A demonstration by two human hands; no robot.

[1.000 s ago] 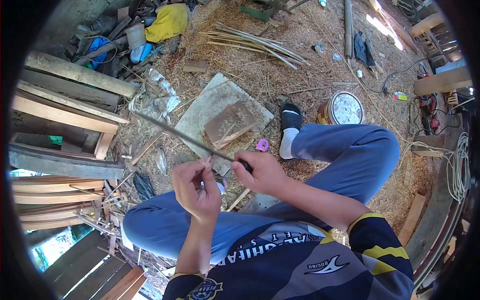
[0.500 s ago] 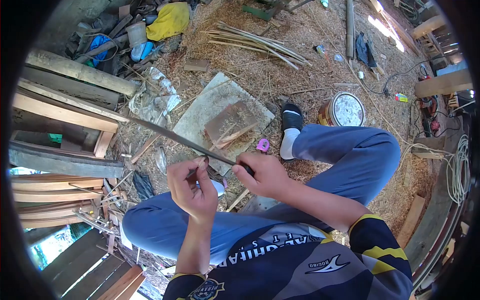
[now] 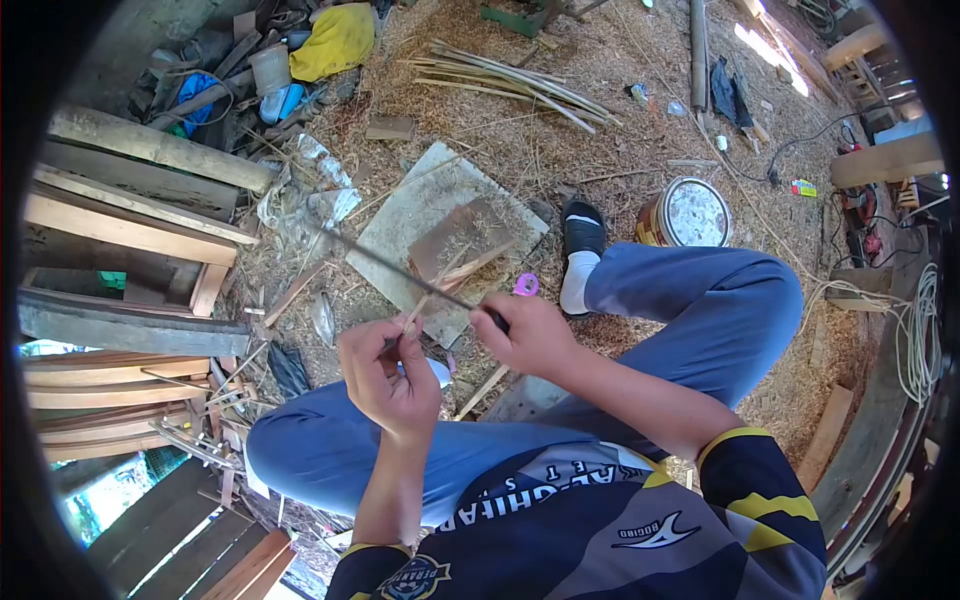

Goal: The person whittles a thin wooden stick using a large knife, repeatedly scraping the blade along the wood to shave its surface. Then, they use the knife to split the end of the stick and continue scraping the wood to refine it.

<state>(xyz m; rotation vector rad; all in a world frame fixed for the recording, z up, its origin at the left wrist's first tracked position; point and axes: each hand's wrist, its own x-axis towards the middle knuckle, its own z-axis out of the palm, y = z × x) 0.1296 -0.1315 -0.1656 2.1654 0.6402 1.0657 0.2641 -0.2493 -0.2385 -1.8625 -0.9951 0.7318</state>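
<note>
My right hand [image 3: 528,335] is wrapped round the dark handle of a long, thin knife-like tool. Its narrow dark blade [image 3: 390,265] points up and to the left, slightly blurred toward the tip. Close by on the left, my left hand [image 3: 392,378] is closed in a pinch, thumb against fingers. A thin pale wooden strip [image 3: 417,308] sticks up from that pinch; the rest of it is hidden by the fingers. Beneath the blade, a grey board [image 3: 390,235] lies on the ground with a brown wooden piece [image 3: 450,235] on top.
Shavings cover the ground. A bundle of thin sticks [image 3: 510,85] lies ahead, and a paint bucket [image 3: 697,213] stands right of my sandalled foot [image 3: 583,230]. A pink tape-measure-like object [image 3: 526,284] is beyond my right hand. Curved wooden frames [image 3: 130,225] line the left side; coiled rope [image 3: 915,340] hangs right.
The blade has swung, its tip now nearer and further right, over the board's left edge. My right hand has shifted slightly right. The pale strip in my left hand shows more clearly.
</note>
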